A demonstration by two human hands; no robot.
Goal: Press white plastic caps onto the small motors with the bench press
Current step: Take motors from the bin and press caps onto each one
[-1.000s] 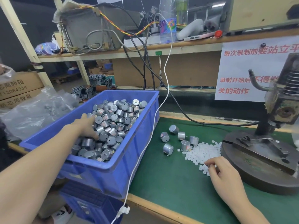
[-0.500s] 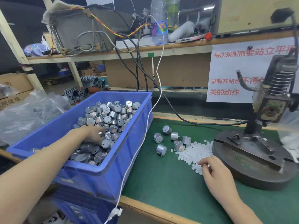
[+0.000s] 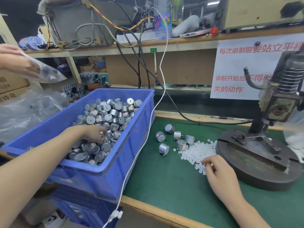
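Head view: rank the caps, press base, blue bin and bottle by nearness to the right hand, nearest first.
From the right hand:
1. Caps: at its fingertips, on the mat.
2. Press base: just to its right.
3. Blue bin: across the mat, to the left.
4. Bottle: up on the back shelf.

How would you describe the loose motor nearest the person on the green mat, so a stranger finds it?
Find the green mat between the blue bin and the press base. Loose silver motors lie beside the white caps pile. This motor lies on its side, nearest the mat's front edge, apart from the rest.
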